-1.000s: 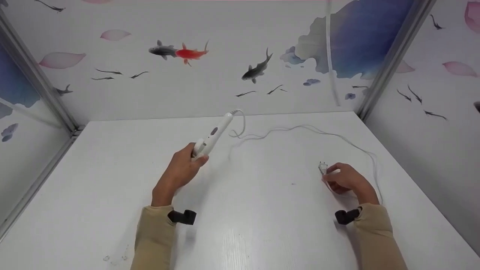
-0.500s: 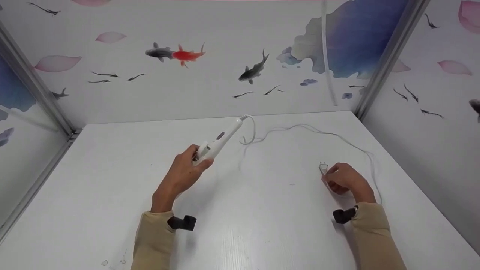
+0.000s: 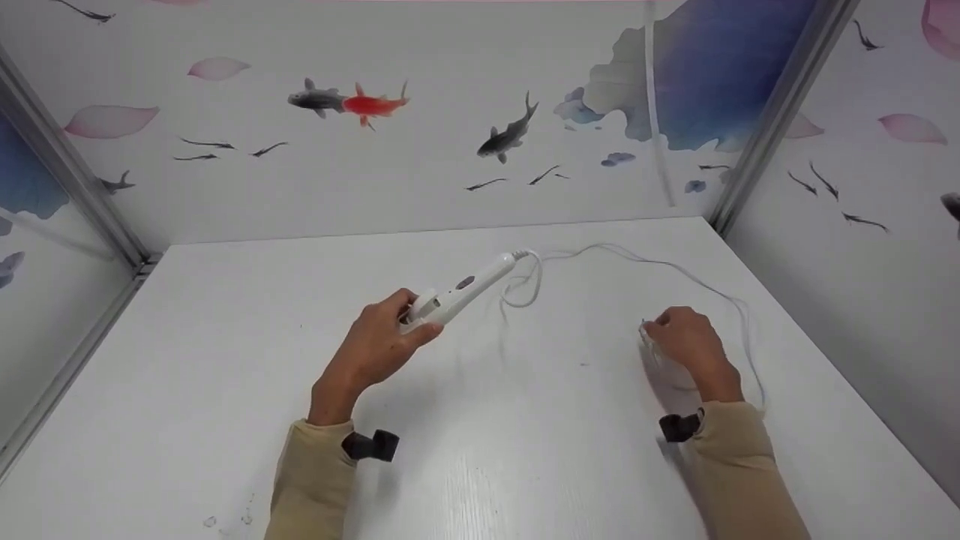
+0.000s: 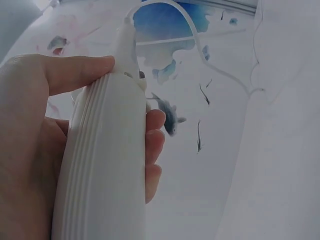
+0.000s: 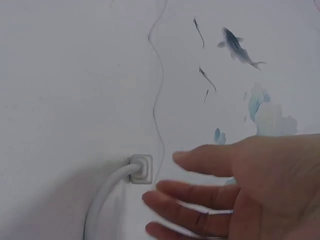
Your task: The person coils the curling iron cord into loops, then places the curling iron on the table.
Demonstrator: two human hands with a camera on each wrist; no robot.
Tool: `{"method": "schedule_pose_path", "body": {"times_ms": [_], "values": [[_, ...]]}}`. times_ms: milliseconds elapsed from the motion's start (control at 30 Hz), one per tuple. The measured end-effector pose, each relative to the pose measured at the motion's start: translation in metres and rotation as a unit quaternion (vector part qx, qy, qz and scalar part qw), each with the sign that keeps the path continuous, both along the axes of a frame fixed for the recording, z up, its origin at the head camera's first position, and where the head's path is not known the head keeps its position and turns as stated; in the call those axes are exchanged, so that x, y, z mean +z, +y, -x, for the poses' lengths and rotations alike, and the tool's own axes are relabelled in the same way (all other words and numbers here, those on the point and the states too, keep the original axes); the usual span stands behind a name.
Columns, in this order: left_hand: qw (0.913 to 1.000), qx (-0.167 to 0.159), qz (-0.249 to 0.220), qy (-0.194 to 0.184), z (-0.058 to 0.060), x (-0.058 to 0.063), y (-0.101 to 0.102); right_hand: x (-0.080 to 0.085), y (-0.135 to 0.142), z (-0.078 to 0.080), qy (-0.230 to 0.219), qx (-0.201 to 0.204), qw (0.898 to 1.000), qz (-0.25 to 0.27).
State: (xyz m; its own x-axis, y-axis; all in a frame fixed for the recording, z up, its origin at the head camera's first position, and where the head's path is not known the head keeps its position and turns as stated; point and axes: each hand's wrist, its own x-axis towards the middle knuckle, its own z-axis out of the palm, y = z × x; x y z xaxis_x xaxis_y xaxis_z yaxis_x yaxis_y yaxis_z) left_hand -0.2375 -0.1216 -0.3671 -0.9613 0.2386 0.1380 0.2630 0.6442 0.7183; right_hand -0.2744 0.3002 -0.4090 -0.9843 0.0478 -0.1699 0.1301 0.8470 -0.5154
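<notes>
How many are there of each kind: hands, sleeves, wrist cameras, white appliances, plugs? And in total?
Left hand and right hand: 2
Left sleeve and right sleeve: 2
Left wrist camera and right wrist camera: 2
White appliance: 1
Plug: 1
Total: 8

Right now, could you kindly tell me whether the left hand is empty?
No, the left hand grips a white appliance, its fingers curled around behind it.

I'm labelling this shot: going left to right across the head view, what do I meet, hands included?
Left hand, white corded appliance, plug, right hand.
</notes>
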Motion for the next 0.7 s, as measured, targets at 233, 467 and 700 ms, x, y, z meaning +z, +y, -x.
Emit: {"method": "schedule_pose_path", "body": {"times_ms": [233,467,700], "values": [[0.9988,-0.046,-0.017,0.008,-0.006,0.005,0.008,-0.004,-0.037,0.003,0.120,0.127,0.980,0.093],[0.9972,-0.072,-0.018,0.014,-0.006,0.004,0.008,0.001,-0.065,-0.001,0.136,0.195,0.961,0.137],[0.9927,-0.111,-0.045,0.007,-0.007,0.005,0.007,0.006,-0.075,-0.002,0.110,0.234,0.947,0.191]]}}
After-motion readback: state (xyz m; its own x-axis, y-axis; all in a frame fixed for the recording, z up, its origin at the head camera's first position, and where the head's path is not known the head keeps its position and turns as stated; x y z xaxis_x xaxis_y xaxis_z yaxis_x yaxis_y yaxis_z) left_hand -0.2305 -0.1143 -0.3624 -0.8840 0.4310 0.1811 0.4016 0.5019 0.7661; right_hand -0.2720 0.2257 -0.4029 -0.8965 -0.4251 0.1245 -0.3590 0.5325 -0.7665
